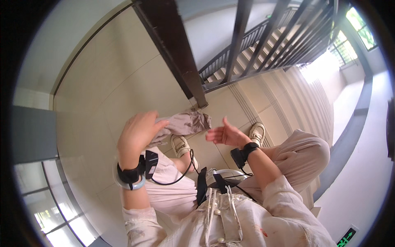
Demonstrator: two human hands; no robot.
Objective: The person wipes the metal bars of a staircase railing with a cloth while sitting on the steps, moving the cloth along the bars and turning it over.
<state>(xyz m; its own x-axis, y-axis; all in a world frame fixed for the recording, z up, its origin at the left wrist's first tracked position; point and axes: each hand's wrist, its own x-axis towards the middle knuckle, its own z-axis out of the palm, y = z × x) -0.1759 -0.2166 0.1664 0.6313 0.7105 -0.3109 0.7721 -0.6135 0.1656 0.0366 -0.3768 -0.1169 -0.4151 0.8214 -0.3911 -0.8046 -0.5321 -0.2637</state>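
A crumpled greyish-pink cloth (188, 123) stretches out from under my left hand (143, 129), its damp-looking, darker end towards the middle of the view. My left hand lies over the near end of the cloth, its thumb along it; whether the fingers are closed on it is hidden. To the right of the cloth's dark end, my right hand (225, 134) is held in the air with its fingers apart and nothing in it. Black straps with small devices and cables sit on both wrists.
A dark metal railing post (197, 89) meets the tiled floor just beyond the cloth. Railing bars (240, 40) run off to the upper right beside stairs (293, 89). My shoes (257, 132) stand on the tiles. A white rounded rim (230, 173) shows between my legs.
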